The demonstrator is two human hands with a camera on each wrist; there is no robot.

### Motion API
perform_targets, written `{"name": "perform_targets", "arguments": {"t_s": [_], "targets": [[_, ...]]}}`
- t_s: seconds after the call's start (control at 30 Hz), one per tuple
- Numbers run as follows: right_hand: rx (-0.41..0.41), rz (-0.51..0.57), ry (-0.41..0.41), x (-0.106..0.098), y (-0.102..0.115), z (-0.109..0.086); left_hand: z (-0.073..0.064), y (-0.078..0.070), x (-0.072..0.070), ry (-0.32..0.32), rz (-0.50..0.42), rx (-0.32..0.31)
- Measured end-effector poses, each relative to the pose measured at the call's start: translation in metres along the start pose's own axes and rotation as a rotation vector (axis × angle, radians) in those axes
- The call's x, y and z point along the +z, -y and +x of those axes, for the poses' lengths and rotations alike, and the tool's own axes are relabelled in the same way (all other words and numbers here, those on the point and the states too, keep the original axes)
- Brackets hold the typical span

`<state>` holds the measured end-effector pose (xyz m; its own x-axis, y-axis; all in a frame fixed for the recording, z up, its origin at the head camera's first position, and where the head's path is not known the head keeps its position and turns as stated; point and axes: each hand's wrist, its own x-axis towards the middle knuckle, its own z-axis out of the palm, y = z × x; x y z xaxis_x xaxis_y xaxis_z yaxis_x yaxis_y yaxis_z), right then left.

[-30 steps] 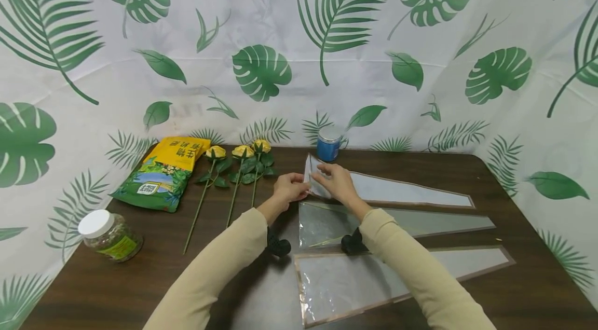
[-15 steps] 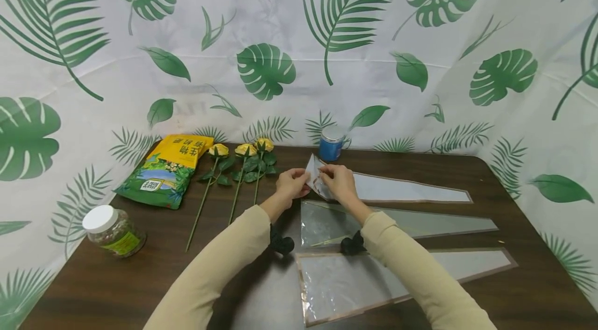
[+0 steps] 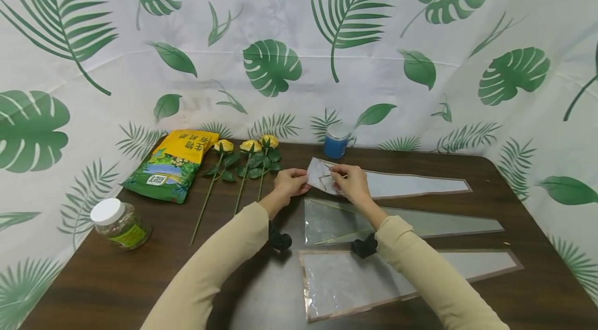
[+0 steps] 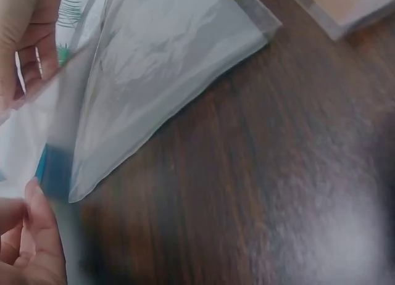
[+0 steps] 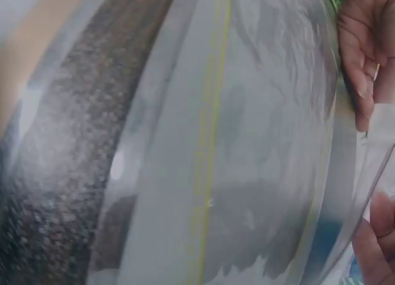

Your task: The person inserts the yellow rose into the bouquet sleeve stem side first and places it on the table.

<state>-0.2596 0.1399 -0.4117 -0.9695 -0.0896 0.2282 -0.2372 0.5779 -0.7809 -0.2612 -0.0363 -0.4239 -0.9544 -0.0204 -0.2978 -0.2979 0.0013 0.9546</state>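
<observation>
The backdrop point(image 3: 322, 95) was splashed all over with green palm fronds and monstera leaves on white, and the table point(image 3: 154, 280) was done in dark brown wood grain. The far wrapper point(image 3: 411, 183) was coloured white and edged in coppery brown, with the near wrapper point(image 3: 345, 280) framed pretty much the same. The middle wrapper point(image 3: 434, 223) was tinted grey-green (a thin yellow line was spotted on it too). The bag point(image 3: 174, 166) was printed yellow and green, the roses point(image 3: 250, 146) were coloured yellow, the jar point(image 3: 122, 229) was capped in white, and the tub point(image 3: 335, 146) was tinted blue.
</observation>
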Motion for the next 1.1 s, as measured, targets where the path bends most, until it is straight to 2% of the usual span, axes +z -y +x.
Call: {"name": "perform_targets", "arguments": {"t_s": [0.1, 0.2, 0.27, 0.43, 0.57, 0.7, 0.83, 1.1], "targets": [[0.009, 0.024, 0.006, 0.0, -0.001, 0.0, -0.003, -0.004, -0.008, 0.048, 0.011, -0.007], [-0.001, 0.044, 0.008, 0.001, 0.0, 0.0, -0.009, -0.01, -0.026, 0.072, 0.03, 0.009], [-0.002, 0.058, 0.008, 0.0, 0.001, 0.0, -0.014, -0.014, -0.043, 0.064, 0.048, 0.027], [-0.012, 0.057, 0.007, -0.002, -0.001, 0.001, -0.026, -0.018, -0.089, -0.02, 0.134, 0.043], [-0.003, 0.052, 0.011, -0.002, -0.005, 0.0, -0.031, -0.014, -0.11, -0.051, 0.207, 0.002], [0.001, 0.056, 0.009, 0.0, -0.008, -0.002, -0.031, -0.009, -0.115, -0.035, 0.259, -0.036], [0.001, 0.065, 0.004, 0.001, -0.01, -0.002, -0.029, -0.003, -0.114, -0.038, 0.319, -0.046], [-0.023, 0.05, 0.002, 0.0, -0.008, -0.002, -0.03, -0.002, -0.106, -0.057, 0.414, 0.026]]}}
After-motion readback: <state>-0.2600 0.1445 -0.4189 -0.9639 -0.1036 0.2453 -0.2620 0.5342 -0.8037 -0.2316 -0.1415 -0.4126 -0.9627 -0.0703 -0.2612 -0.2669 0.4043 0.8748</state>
